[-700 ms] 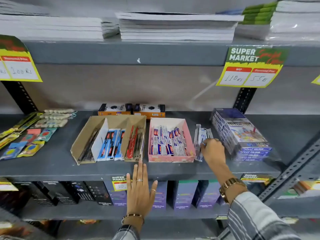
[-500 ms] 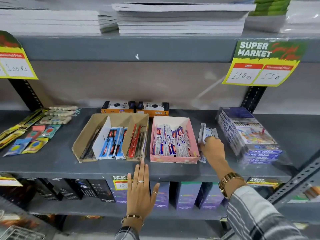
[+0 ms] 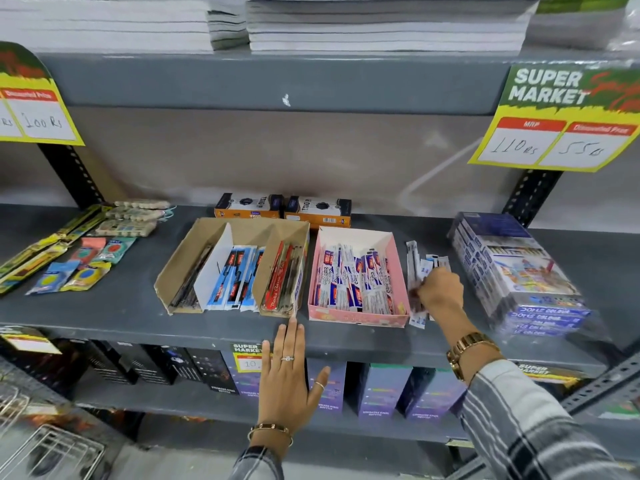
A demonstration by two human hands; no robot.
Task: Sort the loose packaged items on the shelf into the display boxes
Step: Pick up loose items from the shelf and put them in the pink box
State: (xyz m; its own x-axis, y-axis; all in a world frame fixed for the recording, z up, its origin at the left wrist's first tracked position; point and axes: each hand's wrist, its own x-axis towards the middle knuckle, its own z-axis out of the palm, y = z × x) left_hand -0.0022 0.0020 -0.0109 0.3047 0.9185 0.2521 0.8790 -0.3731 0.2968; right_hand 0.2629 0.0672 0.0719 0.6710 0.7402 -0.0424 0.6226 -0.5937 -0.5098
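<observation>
A pink display box (image 3: pixel 398 249) full of white, blue and red packets stands mid-shelf. Left of it a brown cardboard box (image 3: pixel 180 261) with white dividers holds dark pens, blue packs and red packs. Loose white and blue packets (image 3: pixel 420 263) lie on the shelf just right of the pink box. My right hand (image 3: pixel 441 291) rests on this pile, its fingers curled around some of the loose packets. My left hand (image 3: pixel 289 368) is flat with fingers apart at the shelf's front edge, below the cardboard box, and holds nothing.
A wrapped stack of colour-pencil boxes (image 3: pixel 519 271) stands at the right. Two orange and black boxes (image 3: pixel 284 207) sit behind the display boxes. Loose colourful packs (image 3: pixel 69 261) lie at the left. Price cards hang from the upper shelf. Purple boxes line the lower shelf.
My right hand has slid toward me along the loose packets and closed on them. My left hand has stayed at the shelf edge.
</observation>
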